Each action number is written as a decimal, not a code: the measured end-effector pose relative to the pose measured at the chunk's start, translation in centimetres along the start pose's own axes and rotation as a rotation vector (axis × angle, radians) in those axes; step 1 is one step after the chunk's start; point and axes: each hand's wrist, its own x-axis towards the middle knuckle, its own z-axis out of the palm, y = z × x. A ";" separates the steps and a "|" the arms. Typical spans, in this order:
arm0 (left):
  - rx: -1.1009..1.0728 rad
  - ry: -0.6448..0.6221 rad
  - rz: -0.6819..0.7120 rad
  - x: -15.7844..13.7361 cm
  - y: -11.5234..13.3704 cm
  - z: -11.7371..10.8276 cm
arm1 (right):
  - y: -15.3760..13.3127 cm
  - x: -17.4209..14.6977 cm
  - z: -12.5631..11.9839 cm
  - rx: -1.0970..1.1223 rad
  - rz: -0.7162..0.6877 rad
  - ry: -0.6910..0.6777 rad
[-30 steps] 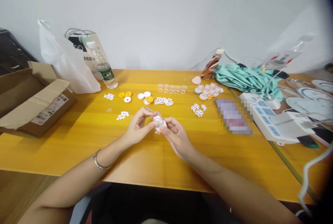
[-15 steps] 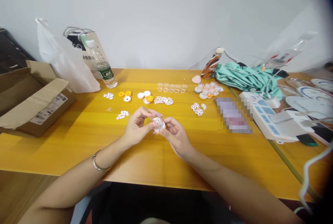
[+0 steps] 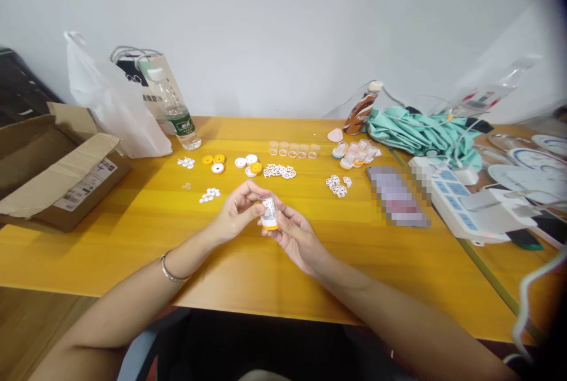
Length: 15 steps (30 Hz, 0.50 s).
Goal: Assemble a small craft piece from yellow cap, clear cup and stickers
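— Turned the small clear container more upright since half a second ago, with its white-and-orange base lowest. Where, exactly?

— Between both hands, over the counter. Pinched at the clear upper part by thumb and fingers of the left hand; gripped low down by the right hand, with thumb against the side.

— Saw any danger in that?

— Yes. Could have slipped from too light a pinch on smooth plastic, or come apart at the base under an uneven push. Couldn't tell whether fully seated, with fingers over part of the join.

— And inside?

— Noticed white bits through the wall. Might have spilled those.

— And if dropped?

— Probably would have rolled into the white openwork pieces, perhaps even the row of clear cups.
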 end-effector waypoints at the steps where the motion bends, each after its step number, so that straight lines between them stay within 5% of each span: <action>1: 0.032 0.017 0.033 0.0 0.1 0.1 | 0.0 0.0 0.0 -0.020 -0.023 0.004; 15: 0.528 0.311 0.150 0.4 -2.1 0.4 | 1.3 2.0 -2.1 -0.377 -0.242 0.172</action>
